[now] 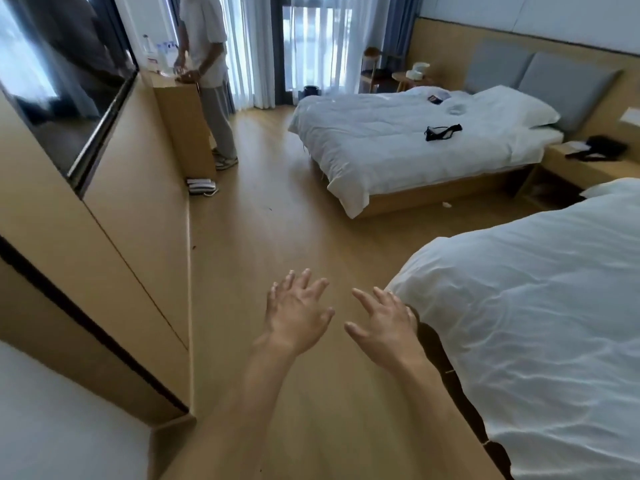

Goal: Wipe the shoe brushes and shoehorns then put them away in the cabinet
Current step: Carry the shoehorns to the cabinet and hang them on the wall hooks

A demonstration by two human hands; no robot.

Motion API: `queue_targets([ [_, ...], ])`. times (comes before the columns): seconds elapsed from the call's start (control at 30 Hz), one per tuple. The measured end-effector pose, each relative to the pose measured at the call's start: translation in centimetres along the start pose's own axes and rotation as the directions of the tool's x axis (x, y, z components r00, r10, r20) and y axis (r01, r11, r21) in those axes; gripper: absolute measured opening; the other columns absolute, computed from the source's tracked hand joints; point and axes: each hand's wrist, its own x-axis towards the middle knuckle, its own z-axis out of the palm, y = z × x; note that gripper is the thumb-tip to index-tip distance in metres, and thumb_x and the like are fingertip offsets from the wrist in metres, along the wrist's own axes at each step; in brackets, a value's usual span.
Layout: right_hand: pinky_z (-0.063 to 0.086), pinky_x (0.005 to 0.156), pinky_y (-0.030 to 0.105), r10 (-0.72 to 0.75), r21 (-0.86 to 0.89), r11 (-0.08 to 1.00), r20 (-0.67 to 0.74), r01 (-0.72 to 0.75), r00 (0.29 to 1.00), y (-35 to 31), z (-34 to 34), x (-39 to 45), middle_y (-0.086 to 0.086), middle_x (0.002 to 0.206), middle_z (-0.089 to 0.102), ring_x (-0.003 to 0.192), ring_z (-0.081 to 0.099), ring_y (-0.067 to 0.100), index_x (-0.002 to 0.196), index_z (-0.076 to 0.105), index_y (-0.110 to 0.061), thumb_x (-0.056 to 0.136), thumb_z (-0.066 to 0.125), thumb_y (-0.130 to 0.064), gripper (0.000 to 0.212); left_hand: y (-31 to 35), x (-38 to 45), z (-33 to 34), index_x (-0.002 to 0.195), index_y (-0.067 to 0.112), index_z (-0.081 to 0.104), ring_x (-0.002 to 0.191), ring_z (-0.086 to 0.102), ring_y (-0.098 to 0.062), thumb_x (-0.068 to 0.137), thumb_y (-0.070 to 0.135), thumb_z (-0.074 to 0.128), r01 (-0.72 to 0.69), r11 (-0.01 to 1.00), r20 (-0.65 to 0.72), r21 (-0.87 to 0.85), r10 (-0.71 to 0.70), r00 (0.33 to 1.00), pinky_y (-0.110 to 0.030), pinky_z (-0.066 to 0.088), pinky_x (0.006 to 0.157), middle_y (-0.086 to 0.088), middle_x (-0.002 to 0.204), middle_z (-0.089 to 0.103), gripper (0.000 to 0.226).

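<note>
Both bare forearms reach forward over the wooden floor (263, 237), backs of the hands up, and neither holds anything: the left hand (298, 313) has its fingers (304, 282) spread and straight, and the right hand (384, 323) likewise has its fingers (363, 297) splayed and relaxed, its outer edge just beside the corner of the near bed (519, 323) with its rumpled white duvet. No shoe brush or shoehorn can be made out anywhere in view, so where they lie cannot be told. Along the left wall runs a light wooden cabinet front (138, 216), with a dark television screen (65, 81) mounted above it. Farther along that wall a person in a white shirt and grey trousers (211, 81) stands at a tall wooden bench (187, 126), hands resting on its top beside some bottles (152, 53). At the foot of that bench a telephone (202, 186) lies on the floor. Across the room a second bed (398, 143) carries a small black item (441, 132) on its white cover, and a bedside stand (581, 164) between the two beds holds a dark object. Sheer curtains (311, 39) cover the window at the far end
</note>
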Motion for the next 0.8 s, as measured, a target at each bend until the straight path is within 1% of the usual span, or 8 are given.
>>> queue_targets([
  [0.17, 0.013, 0.122, 0.048, 0.049, 0.035, 0.998, 0.006, -0.050, 0.999, -0.5, -0.1, 8.8, 0.000, 0.165, 0.020, 0.154, 0.010, 0.023, 0.153, 0.024, -0.045, 0.094, 0.050, -0.059, 0.066, -1.7, 8.9, 0.5, 0.145, 0.041, 0.032, 0.150, 0.011, -0.023, 0.091, 0.053, 0.051, -0.040, 0.999, 0.042, 0.001, 0.040, 0.998, -0.047, 0.009, 0.119, 0.003, 0.162, 0.018, 0.058],
  [0.37, 0.014, 0.123, 0.047, 0.017, 0.112, 0.993, 0.019, -0.019, 1.000, -1.2, -0.8, 22.1, 0.000, 0.164, 0.023, 0.153, 0.011, 0.022, 0.153, 0.026, -0.042, 0.094, 0.053, -0.057, 0.066, -4.1, 21.1, 0.4, 0.145, 0.041, 0.034, 0.149, 0.012, -0.022, 0.090, 0.053, 0.053, -0.019, 1.000, 0.022, 0.000, 0.019, 1.000, -0.048, 0.008, 0.118, 0.003, 0.161, 0.020, 0.058],
  [0.47, 0.017, 0.122, 0.043, -0.008, 0.173, 0.985, 0.022, 0.004, 1.000, -1.8, -2.7, 29.9, 0.001, 0.163, 0.026, 0.152, 0.017, 0.021, 0.152, 0.030, -0.039, 0.094, 0.056, -0.053, 0.066, -5.0, 28.2, -0.7, 0.145, 0.041, 0.034, 0.149, 0.013, -0.022, 0.090, 0.053, 0.053, 0.015, 1.000, 0.026, 0.005, -0.015, 1.000, -0.047, 0.009, 0.119, 0.003, 0.161, 0.021, 0.059],
  [0.57, 0.021, 0.121, 0.040, -0.038, 0.231, 0.972, -0.006, 0.039, 0.999, -2.5, -5.3, 37.4, 0.002, 0.160, 0.032, 0.149, 0.024, 0.019, 0.151, 0.035, -0.035, 0.093, 0.059, -0.047, 0.064, -5.3, 35.4, -2.3, 0.144, 0.041, 0.035, 0.148, 0.015, -0.022, 0.091, 0.052, 0.053, 0.044, 0.999, 0.027, 0.000, -0.044, 0.999, -0.047, 0.010, 0.118, 0.003, 0.160, 0.023, 0.058],
  [0.67, 0.026, 0.119, 0.041, -0.062, 0.267, 0.961, -0.020, 0.065, 0.998, -3.0, -7.5, 43.8, 0.002, 0.157, 0.037, 0.146, 0.030, 0.019, 0.150, 0.039, -0.032, 0.093, 0.062, -0.043, 0.063, -5.4, 41.8, -3.5, 0.145, 0.040, 0.035, 0.148, 0.016, -0.022, 0.091, 0.051, 0.053, 0.058, 0.998, -0.001, -0.004, -0.058, 0.998, -0.046, 0.011, 0.118, 0.002, 0.159, 0.025, 0.057],
  [0.8, 0.029, 0.118, 0.041, -0.060, 0.281, 0.958, 0.001, 0.057, 0.998, -2.6, -8.9, 50.2, 0.002, 0.156, 0.038, 0.145, 0.032, 0.018, 0.150, 0.040, -0.030, 0.093, 0.062, -0.042, 0.062, -5.0, 49.1, -3.7, 0.144, 0.039, 0.036, 0.147, 0.018, -0.022, 0.091, 0.051, 0.053, 0.046, 0.999, 0.001, -0.016, -0.046, 0.999, -0.046, 0.013, 0.118, 0.001, 0.159, 0.026, 0.057],
])
